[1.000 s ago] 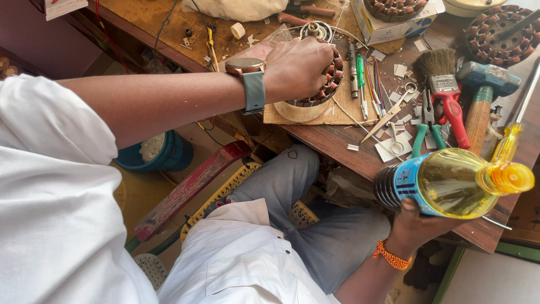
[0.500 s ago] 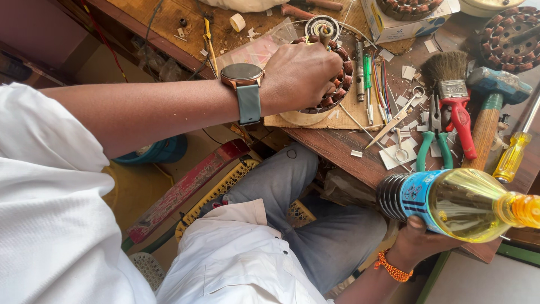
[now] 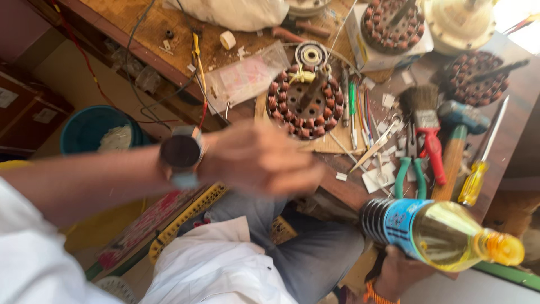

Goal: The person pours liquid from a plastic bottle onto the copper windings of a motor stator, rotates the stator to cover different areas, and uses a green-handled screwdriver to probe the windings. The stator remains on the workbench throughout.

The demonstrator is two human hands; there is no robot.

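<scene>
My left hand (image 3: 259,157), blurred by motion, hovers at the near edge of the wooden workbench (image 3: 140,34), with a dark wristwatch (image 3: 181,153) on its wrist. Nothing shows in it. Just beyond it a round motor stator with copper coils (image 3: 304,104) lies on a board. At the lower right, my right hand (image 3: 399,273), with an orange band at the wrist, grips the base of a clear plastic bottle of yellow oil (image 3: 439,233). The bottle lies tilted on its side, its orange cap pointing right.
Tools lie right of the stator: scissors (image 3: 377,146), a red-handled brush (image 3: 424,121), green pliers (image 3: 410,174), a hammer (image 3: 458,141), a yellow screwdriver (image 3: 478,174). Two more stators (image 3: 394,22) (image 3: 475,79) sit at the back. A teal bucket (image 3: 93,129) stands below the bench.
My left hand has let go of the stator and pulled back toward the bench edge. The bottle stays in my right hand and has dropped lower in view.
</scene>
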